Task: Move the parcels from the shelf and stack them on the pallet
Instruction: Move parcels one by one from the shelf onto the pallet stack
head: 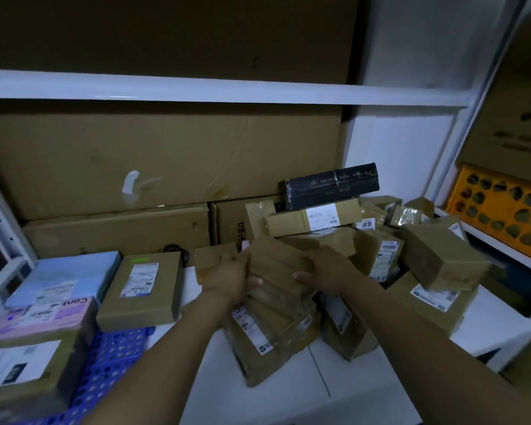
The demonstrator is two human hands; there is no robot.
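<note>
Brown parcel [278, 265] lies on top of the heap of parcels in the middle of the white shelf [288, 381], held from both sides. The left hand [230, 276] grips its left edge and the right hand [328, 271] grips its right edge. By the shelf's left edge, the blue pallet [114, 357] carries a labelled brown box [141, 289], a light-blue parcel [65, 277] and a pink parcel [43, 315]. A black parcel [328, 185] tops the heap's rear.

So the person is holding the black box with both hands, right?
Not quite. The head view shows the left hand and right hand both gripping a brown cardboard parcel at the front of the pile. The black box lies untouched on top of the parcels further back.
</note>
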